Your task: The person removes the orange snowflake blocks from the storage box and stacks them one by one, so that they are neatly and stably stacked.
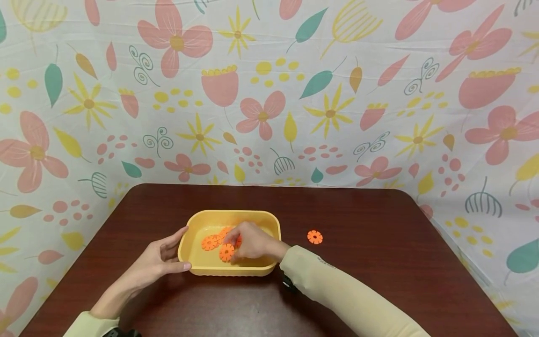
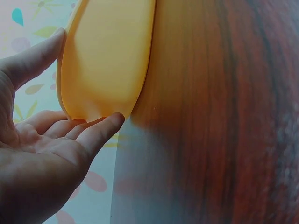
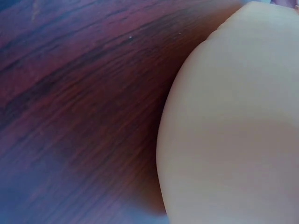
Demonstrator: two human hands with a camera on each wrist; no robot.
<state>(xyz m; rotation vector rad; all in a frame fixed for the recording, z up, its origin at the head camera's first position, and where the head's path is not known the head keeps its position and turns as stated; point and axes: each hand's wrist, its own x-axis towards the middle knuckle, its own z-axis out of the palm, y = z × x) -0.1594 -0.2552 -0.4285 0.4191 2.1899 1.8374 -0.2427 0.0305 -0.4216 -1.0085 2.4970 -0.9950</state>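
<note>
A yellow plastic bin (image 1: 206, 214) with rounded corners sits on the table. My left hand (image 1: 157, 260) grips its left end, the thumb at the near corner and the fingers at the far side; the left wrist view shows this hand (image 2: 51, 144) against the bin (image 2: 110, 56). My right hand (image 1: 252, 241) reaches down into the bin, index finger and thumb pinching a notched orange disc (image 1: 226, 253) by its edge. More such discs (image 1: 209, 243) lie to the left of it, and others are partly hidden behind the fingers. In the right wrist view, the bin's wall (image 3: 233, 116) covers much of the picture.
One notched orange disc (image 1: 315, 237) lies alone on the dark wooden table (image 1: 358, 210), right of the bin. A white cloth (image 1: 269, 154) with printed flowers hangs behind the table. The right sleeve (image 1: 332, 285) passes over the table's near right part.
</note>
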